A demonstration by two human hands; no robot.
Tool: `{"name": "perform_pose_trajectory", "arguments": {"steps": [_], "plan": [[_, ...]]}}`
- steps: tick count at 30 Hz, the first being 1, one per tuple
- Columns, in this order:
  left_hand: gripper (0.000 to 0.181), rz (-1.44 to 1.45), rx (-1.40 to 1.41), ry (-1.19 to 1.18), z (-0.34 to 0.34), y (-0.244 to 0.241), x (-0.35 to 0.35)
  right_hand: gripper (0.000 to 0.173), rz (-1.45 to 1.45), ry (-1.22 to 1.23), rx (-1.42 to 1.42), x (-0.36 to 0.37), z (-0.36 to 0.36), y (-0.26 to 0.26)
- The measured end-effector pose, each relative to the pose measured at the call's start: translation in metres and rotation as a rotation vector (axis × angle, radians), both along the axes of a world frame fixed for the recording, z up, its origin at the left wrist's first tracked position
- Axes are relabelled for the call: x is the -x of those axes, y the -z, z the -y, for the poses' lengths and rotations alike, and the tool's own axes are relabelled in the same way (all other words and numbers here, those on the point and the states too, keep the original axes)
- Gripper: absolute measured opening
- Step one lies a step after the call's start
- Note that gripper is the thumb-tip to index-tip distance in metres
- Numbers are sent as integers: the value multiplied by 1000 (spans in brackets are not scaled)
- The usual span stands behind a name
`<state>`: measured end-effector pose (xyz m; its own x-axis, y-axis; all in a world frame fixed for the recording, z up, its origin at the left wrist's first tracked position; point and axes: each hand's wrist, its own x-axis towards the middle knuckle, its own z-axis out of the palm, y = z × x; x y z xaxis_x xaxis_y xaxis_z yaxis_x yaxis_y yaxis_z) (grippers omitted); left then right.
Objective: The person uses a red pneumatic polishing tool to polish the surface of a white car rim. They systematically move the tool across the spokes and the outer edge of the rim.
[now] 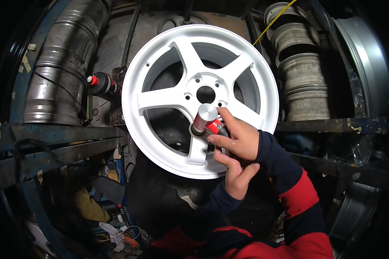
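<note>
A white five-spoke wheel rim, face up, fills the middle of the head view. My right hand is wrapped around the body of a small red and silver handheld polisher or sander. Just below and nearer to me, my left hand grips the rear of the same tool, mostly hidden beneath the right hand. The tool's cylindrical head stands over the lower spoke, close to the hub. A round pad under the head is at the spoke surface; firm contact cannot be told.
A black bottle with a red cap stands left of the rim. Bare metal rims are racked at left, dull ones at right. Blue steel frame bars flank me. A yellow cord runs behind. Cloths and clutter lie lower left.
</note>
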<state>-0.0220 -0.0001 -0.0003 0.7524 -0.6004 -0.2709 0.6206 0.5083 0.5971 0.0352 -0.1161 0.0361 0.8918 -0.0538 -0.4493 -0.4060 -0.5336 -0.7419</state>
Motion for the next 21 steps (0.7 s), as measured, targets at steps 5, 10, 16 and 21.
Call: {"name": "perform_pose_trajectory", "arguments": {"steps": [5, 10, 16, 21], "plan": [[97, -67, 42, 161, -8, 15, -4, 64, -77, 62, 60, -1, -6, -6], [96, 5, 17, 22, -1, 8, 4, 66, 13, 19, -18, 5, 0, 1], [98, -52, -81, 146, -4, 11, -20, 65, 7, 144, 45, -10, -2, 8], [98, 25, -73, 52, 3, 11, -8, 65, 49, 106, -40, 0, 4, 8]]}}
